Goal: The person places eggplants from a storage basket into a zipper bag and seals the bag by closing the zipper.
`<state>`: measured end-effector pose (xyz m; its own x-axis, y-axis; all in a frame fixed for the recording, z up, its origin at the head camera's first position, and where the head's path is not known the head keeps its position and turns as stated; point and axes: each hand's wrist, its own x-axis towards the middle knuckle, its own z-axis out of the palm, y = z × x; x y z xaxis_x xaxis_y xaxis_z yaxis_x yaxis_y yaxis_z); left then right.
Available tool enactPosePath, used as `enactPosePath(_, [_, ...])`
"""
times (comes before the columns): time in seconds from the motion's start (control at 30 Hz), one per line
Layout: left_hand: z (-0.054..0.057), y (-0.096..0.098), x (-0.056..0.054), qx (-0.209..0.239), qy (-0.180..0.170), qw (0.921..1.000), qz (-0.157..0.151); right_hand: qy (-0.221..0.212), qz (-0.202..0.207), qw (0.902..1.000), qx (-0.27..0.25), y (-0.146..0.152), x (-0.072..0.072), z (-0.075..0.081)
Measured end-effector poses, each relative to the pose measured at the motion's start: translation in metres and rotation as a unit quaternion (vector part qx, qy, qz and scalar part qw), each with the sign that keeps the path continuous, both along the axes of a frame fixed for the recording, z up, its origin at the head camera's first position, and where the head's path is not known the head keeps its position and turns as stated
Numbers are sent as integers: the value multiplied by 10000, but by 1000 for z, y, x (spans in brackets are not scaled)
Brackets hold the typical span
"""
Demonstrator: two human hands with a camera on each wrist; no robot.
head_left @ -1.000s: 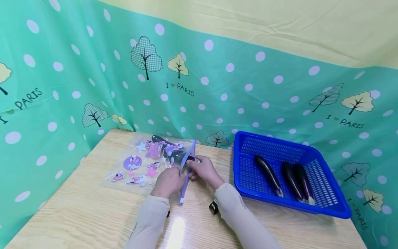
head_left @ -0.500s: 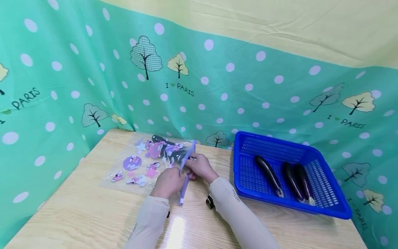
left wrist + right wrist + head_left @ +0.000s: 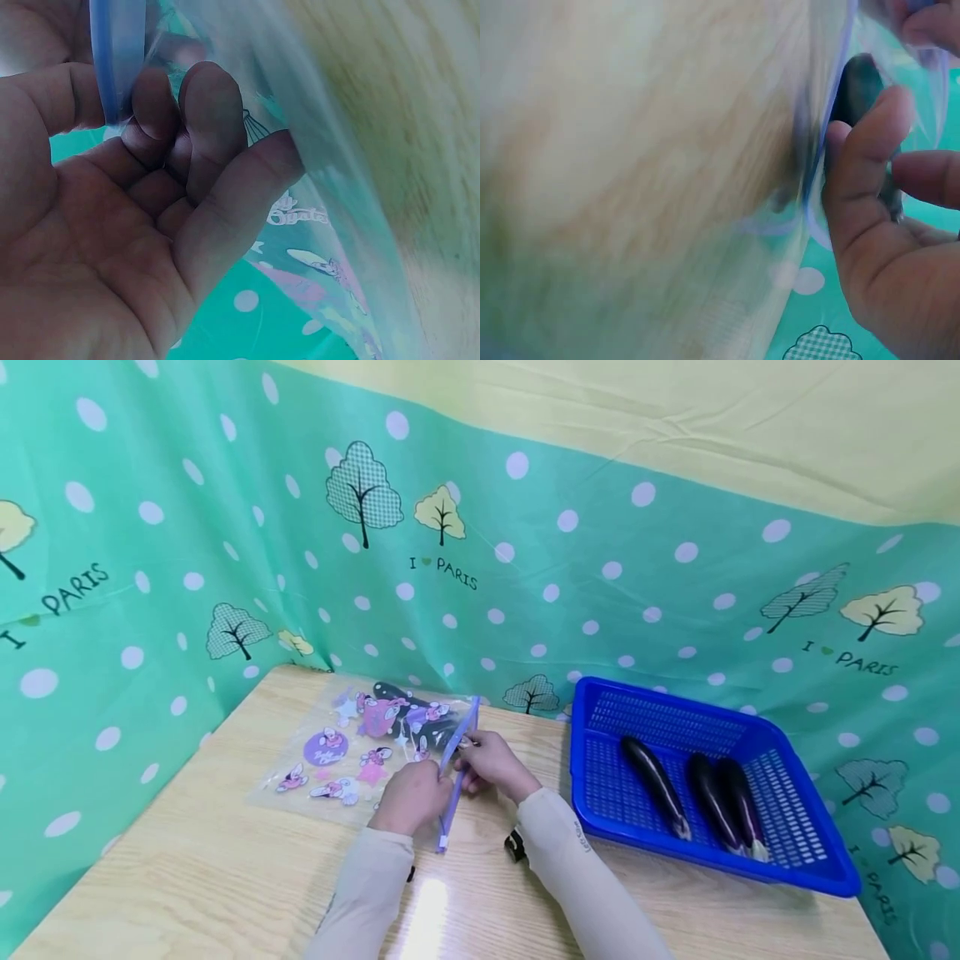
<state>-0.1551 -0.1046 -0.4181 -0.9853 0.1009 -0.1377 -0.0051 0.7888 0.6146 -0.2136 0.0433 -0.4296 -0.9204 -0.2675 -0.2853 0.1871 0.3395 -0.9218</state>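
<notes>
A clear zip bag printed with pink and purple cartoon figures lies flat on the table, its purple zip edge facing right. Inside it, a dark eggplant shows through the plastic near the far side. My left hand pinches the bag's opening at the zip edge; in the left wrist view its thumb and a finger meet at the blue strip. At the bag's mouth, my right hand grips the stem end of an eggplant, curled fingers partly hiding it in the right wrist view.
To the right stands a blue perforated basket with three eggplants lying in it. Behind the wooden table hangs a green dotted cloth, close to the bag and basket.
At the bag's mouth, the right hand has pushed the eggplant further in, so its purple end outside the zip edge no longer shows. The left hand keeps its hold; the view has shifted slightly.
</notes>
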Motion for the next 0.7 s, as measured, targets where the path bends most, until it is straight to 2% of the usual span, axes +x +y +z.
enactPosePath(0.07, [0, 0, 0, -29, 29, 10000, -13, 114, 136, 9997, 192, -1, -2, -2])
enactPosePath(0.17, [0, 0, 0, -34, 0, 10000, -12, 499, 213, 9948, 864, -5, -7, -4])
enactPosePath(0.3, [2, -1, 0, -30, 29, 10000, -13, 1175, 185, 9696, 2138, -11, -14, -4])
enactPosePath(0.4, [3, 0, 0, -44, 91, 9999, -39, 1368, 192, 9504, 2788, -11, -15, -2])
enactPosePath(0.57, [4, 1, 1, -29, 53, 10000, -46, 1174, 284, 9401, 3187, -10, -9, 3])
enactPosePath(0.7, [3, 0, 1, 5, 53, 10000, -46, 1264, 393, 9303, 3422, -10, 1, 14])
